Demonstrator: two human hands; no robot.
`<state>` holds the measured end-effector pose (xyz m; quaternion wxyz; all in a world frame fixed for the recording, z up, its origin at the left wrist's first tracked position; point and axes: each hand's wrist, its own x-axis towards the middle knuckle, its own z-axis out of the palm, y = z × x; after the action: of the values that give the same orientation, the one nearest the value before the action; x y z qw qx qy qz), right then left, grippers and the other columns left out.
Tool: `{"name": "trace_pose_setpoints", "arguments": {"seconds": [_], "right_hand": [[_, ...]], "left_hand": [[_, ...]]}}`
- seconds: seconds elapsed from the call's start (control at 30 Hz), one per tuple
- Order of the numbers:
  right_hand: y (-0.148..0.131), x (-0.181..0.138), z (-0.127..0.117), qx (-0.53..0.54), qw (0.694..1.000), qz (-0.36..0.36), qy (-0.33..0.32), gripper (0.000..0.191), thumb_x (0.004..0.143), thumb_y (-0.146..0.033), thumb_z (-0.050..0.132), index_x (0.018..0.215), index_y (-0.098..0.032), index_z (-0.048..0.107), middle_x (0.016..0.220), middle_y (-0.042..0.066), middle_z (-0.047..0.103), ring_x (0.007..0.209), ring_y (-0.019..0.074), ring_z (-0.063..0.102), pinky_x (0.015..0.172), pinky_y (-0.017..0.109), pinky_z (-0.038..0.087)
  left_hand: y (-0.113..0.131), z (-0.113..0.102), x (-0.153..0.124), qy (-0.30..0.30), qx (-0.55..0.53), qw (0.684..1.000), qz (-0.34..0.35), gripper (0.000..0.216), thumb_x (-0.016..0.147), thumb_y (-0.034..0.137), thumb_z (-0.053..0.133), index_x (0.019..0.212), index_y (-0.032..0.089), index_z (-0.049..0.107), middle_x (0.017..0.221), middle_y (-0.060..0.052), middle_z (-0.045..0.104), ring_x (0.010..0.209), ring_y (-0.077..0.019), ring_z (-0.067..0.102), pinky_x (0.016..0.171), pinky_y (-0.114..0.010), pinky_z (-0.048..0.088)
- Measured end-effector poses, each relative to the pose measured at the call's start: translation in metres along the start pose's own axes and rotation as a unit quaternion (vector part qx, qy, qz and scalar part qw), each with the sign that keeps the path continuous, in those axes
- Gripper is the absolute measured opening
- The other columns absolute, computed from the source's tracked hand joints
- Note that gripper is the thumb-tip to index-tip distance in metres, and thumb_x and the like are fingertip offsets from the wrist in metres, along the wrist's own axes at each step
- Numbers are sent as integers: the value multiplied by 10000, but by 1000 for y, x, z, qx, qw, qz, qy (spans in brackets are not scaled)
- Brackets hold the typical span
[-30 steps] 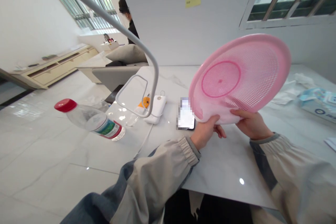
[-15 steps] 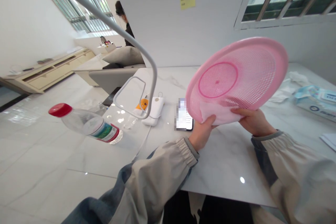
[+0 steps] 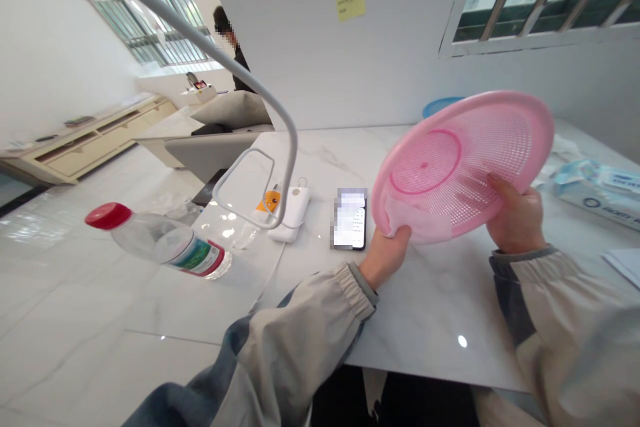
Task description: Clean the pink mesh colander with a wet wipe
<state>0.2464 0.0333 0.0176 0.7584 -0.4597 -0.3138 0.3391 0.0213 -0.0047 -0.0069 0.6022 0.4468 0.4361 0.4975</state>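
Note:
A pink mesh basket (image 3: pixel 490 140) is held tilted above the white table, its inside facing me. My left hand (image 3: pixel 387 255) grips the near left rim, the thumb pressing a white wipe (image 3: pixel 423 221) against it. The wipe lies draped over the lower rim and inner wall. My right hand (image 3: pixel 517 213) is closed on the rim at the right, its thumb inside the basket and the fingers hidden behind. Just left of the basket lies a lit phone (image 3: pixel 351 220).
A bottle (image 3: pixel 170 243) with a red cap stands at left beside a white power bank (image 3: pixel 290 213) and a bent grey stand (image 3: pixel 295 147). At right lies a wipes packet (image 3: pixel 600 190). A blue rim (image 3: pixel 440 105) shows behind the basket. Far off is a person (image 3: pixel 240 57).
My right hand has let go of the wipe and moved right along the rim. The basket has shifted slightly right and down, uncovering the phone and a blue rim behind.

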Motion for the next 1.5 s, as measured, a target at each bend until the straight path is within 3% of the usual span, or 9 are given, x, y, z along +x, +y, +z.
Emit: {"name": "trace_pose_setpoints", "arguments": {"seconds": [0.13, 0.33, 0.53, 0.73, 1.07, 1.3, 1.4, 1.5], "right_hand": [[0, -3, 2, 3, 998, 40, -40, 369, 829, -416, 888, 1123, -202, 829, 1231, 121, 791, 1042, 336, 793, 725, 478, 727], [1, -8, 8, 18, 998, 59, -25, 327, 844, -395, 869, 1100, -194, 831, 1213, 129, 799, 1018, 326, 803, 703, 450, 722], [4, -13, 9, 10, 997, 59, -41, 336, 875, -450, 862, 1131, -237, 818, 1226, 110, 800, 1024, 308, 802, 750, 452, 711], [5, -13, 9, 1, 998, 61, -32, 369, 871, -467, 863, 1149, -228, 820, 1262, 125, 790, 1059, 318, 800, 763, 454, 707], [18, -26, 20, 34, 996, 83, 5, 359, 834, -446, 869, 1116, -231, 814, 1225, 105, 805, 1024, 305, 809, 701, 420, 709], [30, -37, 26, 41, 997, 64, 2, 352, 870, -462, 850, 1149, -252, 806, 1233, 102, 803, 1070, 319, 805, 778, 473, 722], [27, -30, 24, 31, 997, 66, -2, 333, 830, -419, 885, 1107, -243, 829, 1188, 93, 814, 1038, 292, 808, 796, 430, 718], [20, -14, 12, -6, 999, 50, 8, 317, 681, -306, 977, 962, -223, 857, 1043, 56, 831, 943, 223, 800, 808, 307, 698]], "left_hand": [[6, -2, -3, -19, 44, 999, 24, 340, 858, 145, 648, 1185, 183, 735, 1250, -84, 794, 1294, -262, 688, 1228, -403, 492], [11, -4, -6, -32, 64, 997, 38, 267, 852, 118, 648, 1097, 184, 730, 1107, -67, 805, 1145, -240, 715, 1148, -348, 523], [10, -4, -6, -4, 46, 999, 18, 377, 838, 94, 665, 1193, 188, 752, 1208, -70, 806, 1178, -227, 729, 1119, -323, 540], [6, -5, -4, -18, 32, 999, 37, 437, 866, 91, 649, 1287, 176, 734, 1322, -88, 787, 1267, -225, 712, 1172, -338, 511], [4, -6, -3, 28, 27, 999, 4, 428, 810, 74, 727, 1224, 178, 762, 1258, -92, 811, 1203, -243, 745, 1116, -353, 568], [-6, -3, 3, 49, -19, 998, -27, 438, 776, 131, 776, 1211, 179, 755, 1312, -115, 786, 1255, -281, 727, 1137, -434, 584], [-10, -2, 4, 40, -38, 997, -45, 473, 786, 157, 759, 1258, 167, 731, 1356, -135, 765, 1257, -295, 722, 1110, -458, 601], [-8, -3, 3, 47, -27, 998, -40, 429, 811, 155, 711, 1239, 165, 730, 1315, -128, 773, 1236, -286, 725, 1076, -437, 612]]}}
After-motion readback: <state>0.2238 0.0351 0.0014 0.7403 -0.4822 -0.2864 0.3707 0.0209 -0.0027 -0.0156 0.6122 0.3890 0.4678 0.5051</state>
